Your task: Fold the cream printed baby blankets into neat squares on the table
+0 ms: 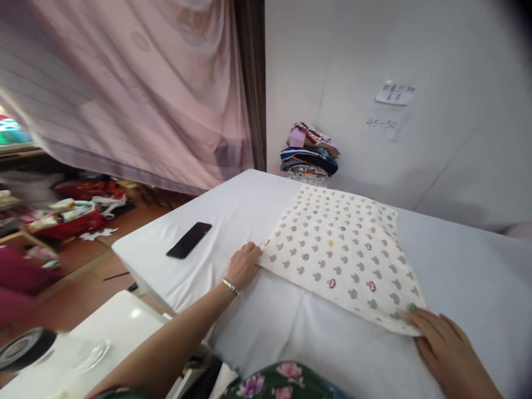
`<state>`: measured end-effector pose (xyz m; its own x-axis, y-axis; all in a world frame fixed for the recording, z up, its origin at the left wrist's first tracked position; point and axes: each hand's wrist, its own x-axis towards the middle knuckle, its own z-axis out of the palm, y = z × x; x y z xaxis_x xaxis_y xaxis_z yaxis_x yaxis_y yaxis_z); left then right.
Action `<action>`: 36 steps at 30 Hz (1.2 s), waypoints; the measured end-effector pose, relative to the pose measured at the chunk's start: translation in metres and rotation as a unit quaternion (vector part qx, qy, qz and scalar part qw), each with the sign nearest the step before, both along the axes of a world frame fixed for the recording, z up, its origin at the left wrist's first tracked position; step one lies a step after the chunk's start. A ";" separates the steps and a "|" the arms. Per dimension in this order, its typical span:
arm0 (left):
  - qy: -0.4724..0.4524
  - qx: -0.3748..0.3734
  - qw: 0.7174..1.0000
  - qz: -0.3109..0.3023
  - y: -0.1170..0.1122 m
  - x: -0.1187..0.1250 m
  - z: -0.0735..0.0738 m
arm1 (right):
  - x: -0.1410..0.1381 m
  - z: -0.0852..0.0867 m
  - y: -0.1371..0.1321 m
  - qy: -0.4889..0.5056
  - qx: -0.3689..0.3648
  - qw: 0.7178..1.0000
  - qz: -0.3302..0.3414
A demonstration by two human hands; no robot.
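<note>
A white cloth [332,238] printed with small grey, red, green, blue and yellow mushrooms lies spread on the white-covered table [233,205]. At its near left corner, my left hand [244,265], with a bracelet at the wrist, pinches the edge between closed fingers. The near right corner is held by my right hand [443,341], its thumb under the edge and its fingers on top. Between the two hands the near edge runs fairly straight. The far right corner is slightly rumpled.
A black phone [189,240] lies on the table's left part. Folded fabrics [310,152] are stacked at the far edge by the wall, which bears paper notes [394,93]. A pink curtain [166,83] hangs at left. A clear jar [78,352] stands on a white surface at lower left.
</note>
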<state>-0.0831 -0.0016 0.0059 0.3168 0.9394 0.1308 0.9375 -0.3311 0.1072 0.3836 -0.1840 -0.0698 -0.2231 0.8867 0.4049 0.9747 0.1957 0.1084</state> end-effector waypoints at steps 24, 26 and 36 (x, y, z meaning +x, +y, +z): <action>-0.234 -0.161 0.957 -0.062 0.021 -0.011 0.008 | -0.129 0.068 0.052 0.135 -0.189 0.971 0.056; -0.222 -0.151 0.962 -0.049 0.022 -0.008 0.005 | -0.164 0.076 0.070 0.150 -0.182 0.966 0.103; -0.261 -0.036 0.962 -0.066 0.024 -0.006 -0.016 | -0.243 0.071 0.132 0.157 -0.111 0.973 0.126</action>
